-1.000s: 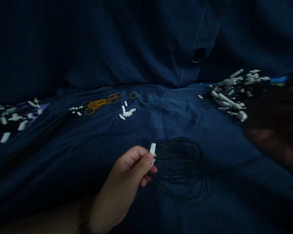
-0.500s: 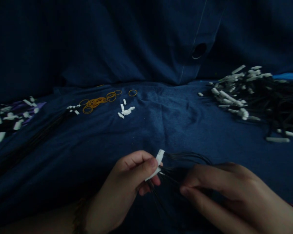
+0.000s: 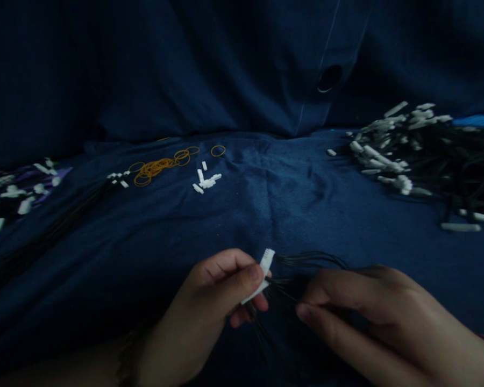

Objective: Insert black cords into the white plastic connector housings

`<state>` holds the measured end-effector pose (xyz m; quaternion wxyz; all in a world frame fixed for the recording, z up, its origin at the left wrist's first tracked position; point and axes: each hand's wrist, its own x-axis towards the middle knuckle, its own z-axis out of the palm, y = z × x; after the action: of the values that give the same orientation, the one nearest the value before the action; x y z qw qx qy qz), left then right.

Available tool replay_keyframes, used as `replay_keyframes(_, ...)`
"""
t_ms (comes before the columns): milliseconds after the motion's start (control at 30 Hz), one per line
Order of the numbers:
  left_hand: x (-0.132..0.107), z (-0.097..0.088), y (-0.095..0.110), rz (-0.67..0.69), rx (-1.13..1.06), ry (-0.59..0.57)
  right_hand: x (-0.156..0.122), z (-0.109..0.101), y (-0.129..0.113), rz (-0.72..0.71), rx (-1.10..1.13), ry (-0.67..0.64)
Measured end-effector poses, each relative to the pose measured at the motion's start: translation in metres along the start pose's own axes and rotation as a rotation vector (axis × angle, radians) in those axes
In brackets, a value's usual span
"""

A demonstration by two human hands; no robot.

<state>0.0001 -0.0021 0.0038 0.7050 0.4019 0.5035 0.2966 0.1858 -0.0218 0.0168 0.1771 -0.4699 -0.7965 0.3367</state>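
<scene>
My left hand pinches white plastic connectors between thumb and fingers, low in the middle of the view. Thin black wires run from the connectors to the right. My right hand lies just right of them with its fingers curled together over the black wires, thumb and forefinger close at the wire bundle. Both hands rest on a dark blue cloth.
A big heap of black wires with white connectors lies at the right. Orange rubber bands and a few loose white connectors lie at the middle left. More connectors and wires sit at the far left.
My right hand came in from the right heap and settled on the wires beside the left hand. The left hand tilted the connectors slightly.
</scene>
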Motion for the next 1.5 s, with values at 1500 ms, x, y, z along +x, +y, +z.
replay_keyframes(1500,0.003,0.002,-0.006,0.114,0.191,-0.096,0.006,0.011,-0.010,-0.201,-0.238,0.182)
